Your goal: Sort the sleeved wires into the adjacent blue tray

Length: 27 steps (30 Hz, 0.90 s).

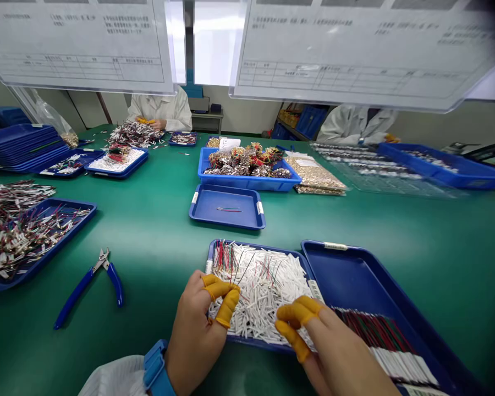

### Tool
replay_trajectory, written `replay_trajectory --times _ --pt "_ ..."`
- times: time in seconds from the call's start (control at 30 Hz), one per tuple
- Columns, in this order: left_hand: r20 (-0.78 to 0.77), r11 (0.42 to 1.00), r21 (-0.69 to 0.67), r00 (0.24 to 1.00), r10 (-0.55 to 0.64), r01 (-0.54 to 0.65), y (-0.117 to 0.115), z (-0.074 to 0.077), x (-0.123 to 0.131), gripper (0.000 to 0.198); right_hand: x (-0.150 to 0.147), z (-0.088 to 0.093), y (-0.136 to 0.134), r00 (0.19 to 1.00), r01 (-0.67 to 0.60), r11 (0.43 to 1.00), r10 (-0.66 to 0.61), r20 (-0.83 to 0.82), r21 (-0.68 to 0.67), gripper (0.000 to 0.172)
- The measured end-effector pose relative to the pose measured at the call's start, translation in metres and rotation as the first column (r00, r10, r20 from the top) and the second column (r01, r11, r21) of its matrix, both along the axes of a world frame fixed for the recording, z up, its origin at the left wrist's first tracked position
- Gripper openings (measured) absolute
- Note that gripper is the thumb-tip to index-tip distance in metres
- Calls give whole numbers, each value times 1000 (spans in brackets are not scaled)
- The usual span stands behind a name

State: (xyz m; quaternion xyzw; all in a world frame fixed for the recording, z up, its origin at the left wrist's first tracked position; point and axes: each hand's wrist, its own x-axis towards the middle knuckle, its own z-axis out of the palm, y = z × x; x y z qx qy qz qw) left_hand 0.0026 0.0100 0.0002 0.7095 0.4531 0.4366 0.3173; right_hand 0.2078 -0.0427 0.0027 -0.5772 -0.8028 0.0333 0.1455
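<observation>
My left hand point(202, 324), in yellow finger cots and with a blue strap at the wrist, is closed in a pinch. Thin dark wires point(243, 269) stick up from its fingertips. Below both hands lies a blue tray of short white tubes point(268, 300), with a bundle of red, green and black wires point(225, 256) in its far left corner. Over the tray's right side, my right hand point(317, 335) has its cot-covered thumb and fingertips nearly together; whatever is between them is too small to make out. Beside it, a blue tray point(350, 275) holds a row of wires with white sleeves point(400, 360).
Blue-handled cutters point(93, 280) lie on the green table point(157, 231) at left, near a tray heaped with wired parts point(28, 242). Ahead are a shallow tray point(226, 206) with a few wires and a blue bin point(247, 181). Two people in white coats sit opposite; document sheets hang above.
</observation>
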Motion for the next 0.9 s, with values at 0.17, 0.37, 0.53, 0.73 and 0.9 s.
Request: replay_trajectory --times 0.17,0.37,0.53,0.73,0.9 --pt "-17 1000 6 1000 -6 6 0 -2 -1 15 -7 -3 31 953 302 939 -299 44 -167 20" --pt "-39 1000 -6 999 -14 14 -1 -5 -1 14 -28 6 43 962 273 933 -268 52 -236 10" --pt "-79 1000 -2 997 -20 20 -1 -8 0 16 -16 7 47 965 255 940 -263 -8 -226 19" --pt "-247 990 42 961 -122 137 0 -12 -3 17 -7 3 47 772 197 933 -337 -539 -302 28" --pt "-373 981 101 920 -116 165 0 -12 -4 23 0 6 45 534 157 952 -305 -789 -262 22"
